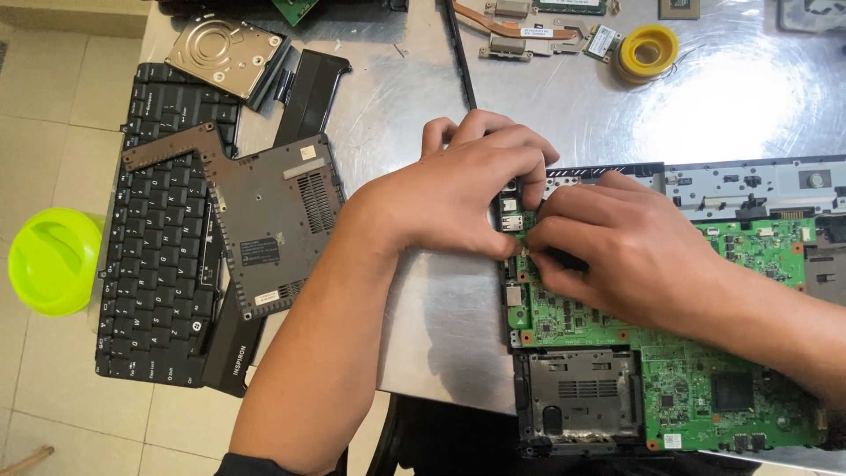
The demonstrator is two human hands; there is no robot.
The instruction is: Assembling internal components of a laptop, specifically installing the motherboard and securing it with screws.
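Observation:
A green laptop motherboard (687, 370) lies in a dark chassis frame (749, 181) at the right of a metal table (441, 326). My left hand (458, 189) rests with curled fingers on the board's upper left corner, by the ports at its edge. My right hand (617, 251) meets it there, fingertips pinched on a small part of the board that the fingers hide. Both hands touch each other over that corner.
A black keyboard (163, 264) lies at the left with a grey-brown bottom cover panel (269, 216) on it. Farther back lie a hard drive (227, 53), a copper heat pipe (515, 31) and a yellow solder spool (648, 51). A lime-green container (53, 260) stands left of the table.

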